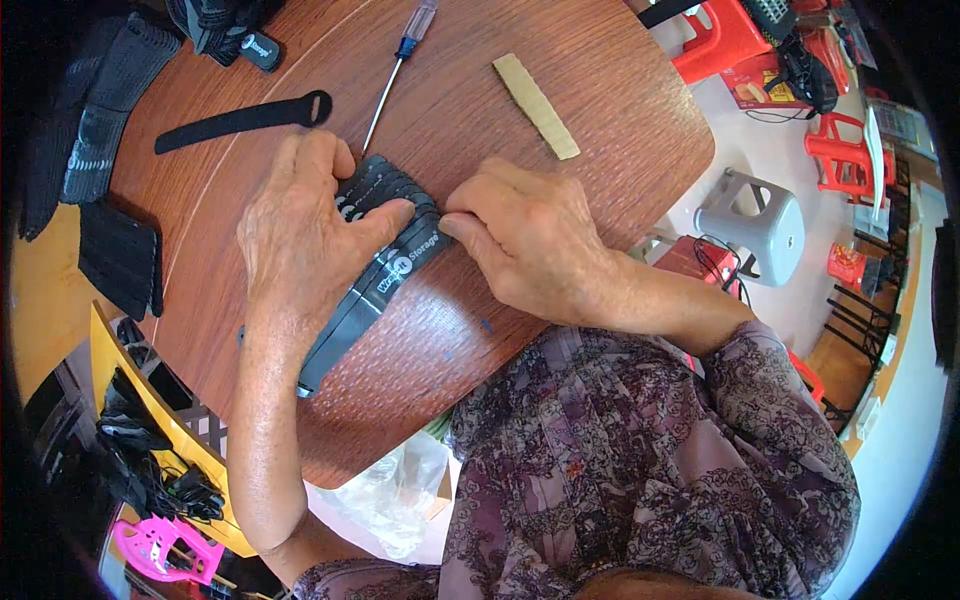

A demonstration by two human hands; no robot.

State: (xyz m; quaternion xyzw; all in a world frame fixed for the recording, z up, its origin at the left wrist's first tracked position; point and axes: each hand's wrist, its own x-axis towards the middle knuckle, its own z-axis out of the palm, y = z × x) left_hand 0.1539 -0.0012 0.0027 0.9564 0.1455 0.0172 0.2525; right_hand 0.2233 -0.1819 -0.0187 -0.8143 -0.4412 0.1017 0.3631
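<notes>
A stack of black fabric straps [375,285] with pale printing lies on the brown wooden table, slanting toward its near edge. My left hand [300,215] grips the stack from the left, its thumb across the top and its fingers curled at the far end. At the right edge of the stack, my right hand [535,235] is closed in a pinch against the straps; what its fingertips hold is hidden. Beyond my left hand lies a loose black strap [235,123] with a looped end. The tip of a screwdriver [408,45] points at the stack.
A cardboard strip [537,107] lies farther back on the tabletop [620,130]. Bundles of black straps [115,110] crowd the left side. A grey stool [765,225] and red chairs [845,160] stand to the right. Below the table is a clear plastic bag [395,495].
</notes>
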